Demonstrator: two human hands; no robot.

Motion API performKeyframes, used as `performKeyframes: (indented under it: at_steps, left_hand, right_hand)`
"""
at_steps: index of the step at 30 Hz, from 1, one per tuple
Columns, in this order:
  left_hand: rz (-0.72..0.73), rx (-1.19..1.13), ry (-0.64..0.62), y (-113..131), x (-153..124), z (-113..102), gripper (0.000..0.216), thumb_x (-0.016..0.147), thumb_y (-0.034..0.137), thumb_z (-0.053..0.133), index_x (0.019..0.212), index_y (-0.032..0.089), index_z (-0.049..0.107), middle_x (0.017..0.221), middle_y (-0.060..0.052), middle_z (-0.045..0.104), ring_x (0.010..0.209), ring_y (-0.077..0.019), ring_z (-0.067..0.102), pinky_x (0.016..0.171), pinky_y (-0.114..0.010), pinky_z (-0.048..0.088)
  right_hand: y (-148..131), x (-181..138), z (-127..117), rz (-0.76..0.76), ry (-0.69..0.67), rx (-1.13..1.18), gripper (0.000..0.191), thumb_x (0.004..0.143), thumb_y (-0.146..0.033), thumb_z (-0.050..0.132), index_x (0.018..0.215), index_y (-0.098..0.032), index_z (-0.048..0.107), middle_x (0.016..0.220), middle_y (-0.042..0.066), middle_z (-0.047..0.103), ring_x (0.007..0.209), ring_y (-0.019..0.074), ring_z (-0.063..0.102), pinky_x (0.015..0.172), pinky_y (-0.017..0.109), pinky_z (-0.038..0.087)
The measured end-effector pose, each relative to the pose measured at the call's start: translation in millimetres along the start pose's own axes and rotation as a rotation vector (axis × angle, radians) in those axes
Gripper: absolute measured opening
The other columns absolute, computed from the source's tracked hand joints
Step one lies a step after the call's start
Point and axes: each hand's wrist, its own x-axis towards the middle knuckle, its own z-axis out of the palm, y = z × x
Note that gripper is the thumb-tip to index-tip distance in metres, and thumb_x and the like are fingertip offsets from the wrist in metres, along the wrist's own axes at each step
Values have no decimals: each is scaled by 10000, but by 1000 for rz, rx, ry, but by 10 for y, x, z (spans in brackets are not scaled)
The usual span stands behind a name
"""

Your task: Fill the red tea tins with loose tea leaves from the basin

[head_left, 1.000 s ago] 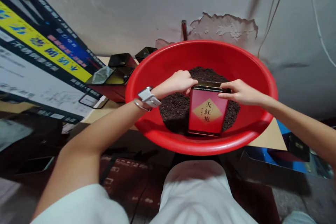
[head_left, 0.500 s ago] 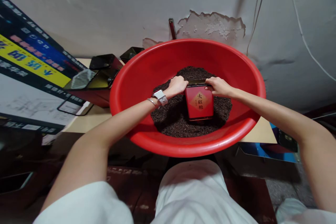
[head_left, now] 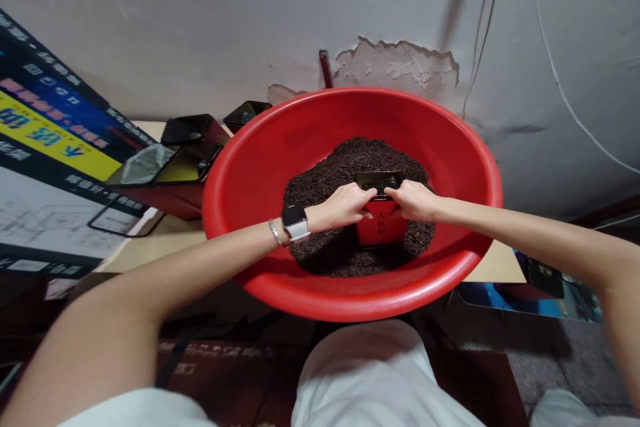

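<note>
A red tea tin (head_left: 381, 230) with dark lettering and a black-gold top stands in dark loose tea leaves (head_left: 357, 157). The leaves lie in a large red plastic tub (head_left: 250, 180). My left hand (head_left: 347, 204) grips the left part of the tin's near top edge, thumb on top and fingers curled over the front. On the right part of the same edge my right hand (head_left: 414, 200) is closed in the same way, the two thumbs close together. The dark top shows behind the thumbs; what is inside the tin I cannot make out.
Left of the tub are more dark red tins (head_left: 193, 137), one with a clear plastic liner (head_left: 147, 163). A large printed box (head_left: 55, 147) leans further left. The tub rests on a pale board (head_left: 495, 263) by a peeling wall (head_left: 400, 70). Another tin (head_left: 543, 277) is low at right.
Both hands have moved inward from the tin's upper corners to the middle of its near edge. The tin's top is tipped more into view. The camera view has shifted slightly.
</note>
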Motion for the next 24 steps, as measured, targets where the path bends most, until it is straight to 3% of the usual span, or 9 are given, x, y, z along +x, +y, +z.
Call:
performKeyframes:
  at_steps: [4, 11, 14, 17, 21, 24]
  left_hand:
    - [-55, 17, 4, -137, 145, -31, 226, 824, 299, 650, 982, 156, 575, 831, -83, 694, 768, -236, 655, 608, -269, 408]
    - [-103, 161, 39, -383, 465, 90, 256, 864, 182, 551, 1103, 91, 549, 1013, -161, 706, 941, -263, 656, 806, -334, 417]
    - [-119, 174, 18, -394, 517, 119, 273, 863, 177, 555, 1120, 85, 543, 1015, -162, 707, 938, -254, 655, 811, -330, 412]
    - [-81, 156, -21, -304, 421, 119, 248, 867, 201, 569, 1089, 93, 550, 961, -147, 712, 914, -250, 650, 787, -319, 415]
    - [15, 105, -10, -36, 111, 195, 173, 898, 235, 543, 1029, 122, 553, 921, -121, 703, 857, -233, 648, 737, -308, 424]
    - [114, 73, 6, 171, -100, 275, 130, 891, 180, 533, 1011, 134, 555, 900, -105, 702, 817, -214, 653, 759, -321, 427]
  right_hand:
    - [151, 174, 3, 29, 62, 30, 363, 802, -278, 625, 1140, -143, 619, 928, 141, 705, 869, 282, 672, 639, 285, 423]
    - [394, 593, 119, 47, 143, -89, 439, 832, -252, 627, 1242, -106, 567, 1038, 171, 684, 1029, 312, 610, 792, 335, 438]
    - [457, 685, 143, 23, 126, -103, 435, 826, -258, 653, 1218, -86, 580, 1032, 180, 685, 1016, 308, 612, 829, 350, 425]
    - [425, 587, 196, -59, 100, -81, 420, 820, -273, 672, 1176, -63, 600, 1019, 183, 687, 1020, 301, 615, 878, 361, 405]
    - [179, 203, 275, -143, 60, -45, 362, 858, -277, 639, 1140, -51, 605, 1002, 182, 689, 988, 277, 635, 900, 364, 392]
    - [-140, -86, 71, -135, -20, -23, 327, 914, -293, 563, 1127, -49, 603, 917, 167, 698, 880, 255, 664, 827, 352, 423]
